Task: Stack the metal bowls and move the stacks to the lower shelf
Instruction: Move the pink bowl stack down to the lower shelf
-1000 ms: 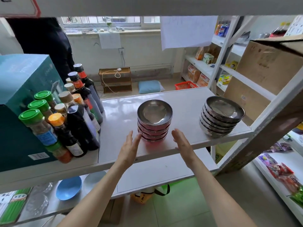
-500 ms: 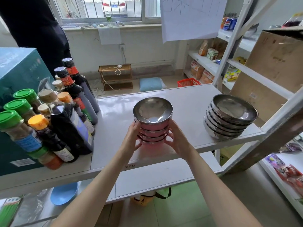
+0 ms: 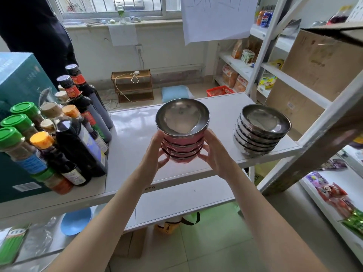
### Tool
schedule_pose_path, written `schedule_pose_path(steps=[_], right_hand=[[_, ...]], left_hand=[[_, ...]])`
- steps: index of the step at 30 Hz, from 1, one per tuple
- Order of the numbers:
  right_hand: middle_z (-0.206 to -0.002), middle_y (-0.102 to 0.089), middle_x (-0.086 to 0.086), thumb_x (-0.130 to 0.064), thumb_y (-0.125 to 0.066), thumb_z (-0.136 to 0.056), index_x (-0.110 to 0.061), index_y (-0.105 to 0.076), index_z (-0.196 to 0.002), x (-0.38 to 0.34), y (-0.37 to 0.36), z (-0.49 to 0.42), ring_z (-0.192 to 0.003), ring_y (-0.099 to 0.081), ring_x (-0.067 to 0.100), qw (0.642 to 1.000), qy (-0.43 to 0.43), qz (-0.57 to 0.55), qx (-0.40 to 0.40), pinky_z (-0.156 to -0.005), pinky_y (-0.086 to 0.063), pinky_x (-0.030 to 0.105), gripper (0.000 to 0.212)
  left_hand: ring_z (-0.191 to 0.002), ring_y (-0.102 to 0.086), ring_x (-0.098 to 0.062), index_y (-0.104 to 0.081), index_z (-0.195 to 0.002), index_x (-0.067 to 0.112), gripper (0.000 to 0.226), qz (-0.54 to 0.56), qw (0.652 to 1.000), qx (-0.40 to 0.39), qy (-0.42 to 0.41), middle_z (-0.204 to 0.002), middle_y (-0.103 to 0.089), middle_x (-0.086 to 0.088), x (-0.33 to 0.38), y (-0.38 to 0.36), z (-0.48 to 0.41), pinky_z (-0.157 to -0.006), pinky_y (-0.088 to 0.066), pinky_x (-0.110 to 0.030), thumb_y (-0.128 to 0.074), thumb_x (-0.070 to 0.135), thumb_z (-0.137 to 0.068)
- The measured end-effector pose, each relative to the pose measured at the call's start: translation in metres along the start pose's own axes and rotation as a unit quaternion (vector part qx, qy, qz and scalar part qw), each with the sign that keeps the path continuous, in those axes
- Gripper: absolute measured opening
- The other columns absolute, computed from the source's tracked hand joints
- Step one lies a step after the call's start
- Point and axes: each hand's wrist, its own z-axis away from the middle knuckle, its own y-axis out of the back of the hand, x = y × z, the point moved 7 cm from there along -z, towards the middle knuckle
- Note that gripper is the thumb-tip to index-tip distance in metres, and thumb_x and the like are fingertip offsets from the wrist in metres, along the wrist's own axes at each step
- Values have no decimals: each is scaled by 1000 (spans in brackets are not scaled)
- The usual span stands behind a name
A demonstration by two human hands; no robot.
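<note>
A stack of red-sided metal bowls is held between both my hands just above the white upper shelf. My left hand presses its left side and my right hand presses its right side. A second stack of silver metal bowls stands on the same shelf to the right, near the edge. The lower shelf shows below, under my forearms.
Sauce bottles and green-capped spice jars crowd the shelf's left part beside a teal box. A blue bowl lies on the lower shelf at left. Cardboard boxes and a white shelf post stand at right.
My hands went from open and apart in front of the red stack to closed on its sides. The stack has risen slightly off the shelf and come toward me.
</note>
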Motion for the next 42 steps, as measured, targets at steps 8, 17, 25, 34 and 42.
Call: schedule_pose_path(steps=[8, 17, 25, 34, 42], right_hand=[[-119, -64, -18, -62, -60, -75, -34, -51, -128, -12, 25, 47, -115, -58, 4, 1000, -6, 2, -12, -97, -46, 38, 60], [-129, -59, -12, -70, -71, -64, -34, -46, -134, -11, 71, 113, -124, -54, 8, 998, -3, 21, -57, -98, -45, 35, 82], [-116, -64, -18, -70, -73, -62, -44, -57, -118, 40, 100, 181, -112, -59, 2, 998, -44, -3, -50, -90, -44, 32, 63], [-136, -54, -4, -49, -61, -79, -35, -51, -130, 126, 129, 249, -133, -46, 18, 991, -129, -41, -22, -111, -36, 48, 53], [-137, -53, 3, -41, -59, -82, -36, -53, -127, 218, 184, 256, -135, -41, 25, 983, -173, -55, 3, -110, -34, 49, 46]], left_hand=[[-134, -43, -22, -33, -145, 40, 111, 14, 999, 6, 29, -148, -44, 4, 0, -44, 28, -112, -33, -52, -45, 94, -48], [-128, -50, -14, -46, -137, 41, 100, 55, 997, 47, 2, -138, -55, 10, -34, -105, 80, -107, -40, -48, -53, 92, -52], [-124, -51, -10, -55, -109, 54, 76, 75, 992, 86, 57, -128, -56, 19, -94, -141, 133, -90, -47, -36, -57, 93, -43], [-123, -51, -16, -53, -128, 30, 124, 48, 987, 71, 134, -129, -58, 5, -184, -171, 167, -87, -44, -33, -58, 96, -23], [-130, -43, -9, -40, -138, 39, 105, 74, 977, 65, 186, -142, -47, 13, -298, -192, 146, -109, -35, -42, -59, 86, -46]])
